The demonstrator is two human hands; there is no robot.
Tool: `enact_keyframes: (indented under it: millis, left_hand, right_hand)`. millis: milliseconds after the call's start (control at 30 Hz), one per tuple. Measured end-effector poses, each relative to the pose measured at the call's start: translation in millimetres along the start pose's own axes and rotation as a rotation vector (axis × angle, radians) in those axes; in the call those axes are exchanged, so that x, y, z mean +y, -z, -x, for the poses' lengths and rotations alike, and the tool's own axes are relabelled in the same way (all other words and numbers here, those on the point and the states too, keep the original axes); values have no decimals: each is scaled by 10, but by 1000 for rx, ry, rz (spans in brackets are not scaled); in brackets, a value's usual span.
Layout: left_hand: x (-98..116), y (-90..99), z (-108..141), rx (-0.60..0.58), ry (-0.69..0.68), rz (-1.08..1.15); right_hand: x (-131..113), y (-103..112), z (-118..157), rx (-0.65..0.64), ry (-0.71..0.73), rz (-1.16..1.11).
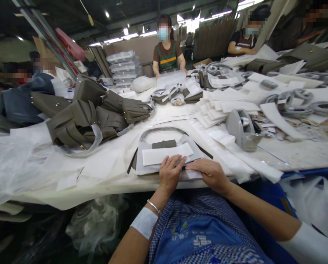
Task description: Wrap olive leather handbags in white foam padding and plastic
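Left hand (170,172), grip spread, touches the white pad (153,155) on the bag (164,144); right hand (212,175) alongside, grip narrow, hold unclear

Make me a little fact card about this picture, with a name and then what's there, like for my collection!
Bag: on the table, partly covered in pale wrapping
Handle: looped on the far side
White strip: across the bag's front
Left hand: fingers spread, resting on the strip and bag
Right hand: fingertips at the bag's near edge; grip unclear
Bracelet: left wrist
To the left: pile of brown-green bags
Across the table: masked co-worker in a striped apron
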State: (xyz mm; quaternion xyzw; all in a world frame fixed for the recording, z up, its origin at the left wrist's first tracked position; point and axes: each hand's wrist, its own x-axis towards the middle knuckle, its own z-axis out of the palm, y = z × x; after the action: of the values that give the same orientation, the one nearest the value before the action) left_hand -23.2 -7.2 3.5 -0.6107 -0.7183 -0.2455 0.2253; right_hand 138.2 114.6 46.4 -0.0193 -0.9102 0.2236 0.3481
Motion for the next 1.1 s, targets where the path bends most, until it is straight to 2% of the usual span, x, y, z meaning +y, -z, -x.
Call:
enact_keyframes:
  millis: [233, 333, 600, 733, 967, 1033, 1100]
  left_hand:
    - [0, 3, -33, 50, 17, 13]
    - [-5, -10, -41, 59, 28, 28]
    - [-22, 55, -59, 42, 49, 89]
    - [-33, 77, -73, -11, -2, 71]
    - [-11, 93, -133, -50, 3, 36]
    - [0, 97, -142, -50, 6, 42]
    - [6, 98, -140, -51, 11, 60]
  right_hand:
    - [326, -110, -581, -17, -199, 95]
    - [437, -184, -706, -65, -203, 67]
    - [616, -283, -793, -238, -314, 144]
    - [626, -294, -847, -245, -338, 180]
    - [700, -382, -908, -203, -351, 190]
    - [691, -340, -875, -179, -337, 178]
    - [693, -187, -799, -154, -318, 167]
